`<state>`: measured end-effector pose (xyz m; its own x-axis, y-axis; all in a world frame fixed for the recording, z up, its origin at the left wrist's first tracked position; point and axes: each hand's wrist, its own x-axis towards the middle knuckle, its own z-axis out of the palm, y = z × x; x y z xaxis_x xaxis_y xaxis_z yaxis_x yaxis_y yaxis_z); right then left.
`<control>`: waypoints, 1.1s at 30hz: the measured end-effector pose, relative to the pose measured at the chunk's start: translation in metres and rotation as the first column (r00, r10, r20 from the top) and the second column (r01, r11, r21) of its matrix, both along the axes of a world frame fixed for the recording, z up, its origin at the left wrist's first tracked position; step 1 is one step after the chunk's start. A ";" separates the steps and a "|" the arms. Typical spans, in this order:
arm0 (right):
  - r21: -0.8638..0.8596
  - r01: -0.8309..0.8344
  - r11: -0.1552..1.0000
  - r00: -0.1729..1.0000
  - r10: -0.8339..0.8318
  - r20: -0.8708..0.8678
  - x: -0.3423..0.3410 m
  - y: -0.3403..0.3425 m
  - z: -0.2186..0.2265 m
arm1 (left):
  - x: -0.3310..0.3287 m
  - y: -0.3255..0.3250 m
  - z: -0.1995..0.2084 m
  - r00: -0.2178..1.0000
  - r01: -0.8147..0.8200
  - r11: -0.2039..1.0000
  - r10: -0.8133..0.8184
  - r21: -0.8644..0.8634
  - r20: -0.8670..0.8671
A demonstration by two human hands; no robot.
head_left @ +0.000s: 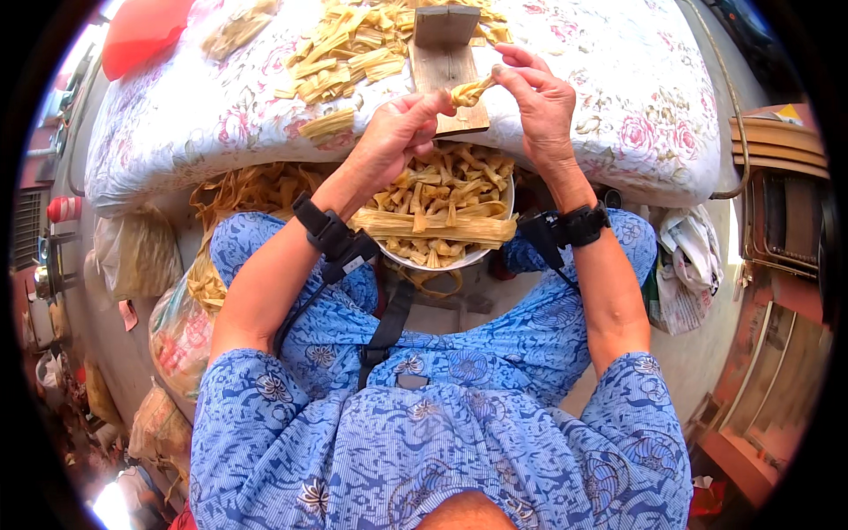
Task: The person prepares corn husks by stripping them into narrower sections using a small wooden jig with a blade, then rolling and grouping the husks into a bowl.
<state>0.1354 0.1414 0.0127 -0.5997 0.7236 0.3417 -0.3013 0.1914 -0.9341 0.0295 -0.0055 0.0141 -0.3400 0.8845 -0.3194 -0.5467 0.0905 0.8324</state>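
1. To work the twisted husk-like strip well, both ends probably need even, gentle tension; a sharp tug could split it.
2. The left hand has thumb and forefinger pinched on its left end; the right hand pinches the right end, other fingers loosely spread.
3. The strip spans between both fingertips, above the wooden board, beyond the bowl.

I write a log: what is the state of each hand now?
Left hand: closed, holding one end of the twisted husk.
Right hand: pinching its other end.
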 end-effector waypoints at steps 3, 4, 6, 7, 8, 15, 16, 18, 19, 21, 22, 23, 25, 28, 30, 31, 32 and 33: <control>-0.061 -0.027 0.998 0.998 0.030 0.052 0.004 0.010 -0.015 | -0.007 -0.005 -0.005 0.985 0.151 0.987 -0.146 0.056 -0.087; -0.187 -0.104 0.977 0.982 0.131 0.138 0.004 0.009 -0.010 | -0.011 -0.008 -0.008 0.986 0.169 0.983 -0.168 0.065 -0.021; -0.442 -0.211 0.872 0.897 0.352 0.267 0.010 0.004 0.003 | -0.019 -0.013 -0.014 0.971 0.203 0.975 -0.212 0.088 0.112; -0.414 -0.325 0.850 0.841 0.460 0.285 0.011 -0.002 0.011 | -0.020 -0.014 -0.011 0.951 0.236 0.964 -0.256 0.124 0.175; -0.451 -0.312 0.836 0.827 0.473 0.304 0.009 -0.014 0.016 | -0.019 -0.013 -0.010 0.953 0.239 0.964 -0.255 0.113 0.161; -0.620 -0.240 0.747 0.922 0.376 0.096 -0.003 -0.024 0.011 | -0.020 -0.009 -0.006 0.981 0.193 0.980 -0.192 0.050 -0.027; -0.606 -0.230 0.761 0.935 0.346 0.080 -0.001 -0.017 0.013 | -0.022 -0.008 -0.003 0.981 0.191 0.980 -0.188 0.057 -0.048; -0.608 -0.253 0.753 0.938 0.345 0.037 0.001 -0.009 0.021 | -0.027 -0.006 0.004 0.980 0.185 0.980 -0.178 0.071 -0.089; -0.605 -0.263 0.752 0.940 0.341 0.015 0.000 -0.001 0.020 | -0.031 -0.001 0.003 0.983 0.147 0.985 -0.135 0.091 -0.128; -0.553 -0.209 0.806 0.952 0.297 0.073 -0.011 0.009 0.015 | -0.041 0.006 0.009 0.938 0.090 0.996 -0.083 0.007 -0.336; -0.526 -0.178 0.831 0.957 0.270 0.102 -0.018 0.014 0.011 | -0.048 0.011 0.011 0.898 0.059 0.998 -0.067 -0.032 -0.436; -0.482 -0.145 0.864 0.962 0.237 0.136 -0.027 0.018 0.009 | -0.055 0.017 0.008 0.837 0.026 0.999 -0.044 -0.041 -0.545; -0.410 -0.103 0.906 0.971 0.180 0.155 -0.044 0.029 -0.005 | -0.072 0.034 -0.008 0.741 0.015 0.999 0.008 0.028 -0.671; -0.289 -0.004 0.957 0.948 0.096 0.305 -0.056 0.032 -0.027 | -0.082 0.051 -0.032 0.619 -0.075 0.997 0.064 0.022 -0.783; -0.200 -0.049 0.979 0.955 0.105 0.276 -0.059 0.032 -0.046 | -0.081 0.053 -0.050 0.572 -0.129 0.992 0.089 0.018 -0.815; -0.095 -0.001 0.995 0.941 0.033 0.336 -0.057 0.032 -0.048 | -0.079 0.050 -0.052 0.551 -0.156 0.987 0.116 0.035 -0.826; 0.014 0.043 0.999 0.921 -0.045 0.386 -0.052 0.031 -0.050 | -0.079 0.048 -0.052 0.529 -0.180 0.982 0.142 0.053 -0.837; 0.125 0.082 0.989 0.895 -0.128 0.426 -0.045 0.031 -0.051 | -0.081 0.042 -0.051 0.538 -0.170 0.983 0.032 -0.071 -0.842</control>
<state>0.0901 0.1729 -0.0380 -0.6271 0.7661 0.1411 0.1546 0.2999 -0.9414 -0.0519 0.0362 -0.0367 -0.5969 0.8006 0.0526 0.3778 0.2226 0.8987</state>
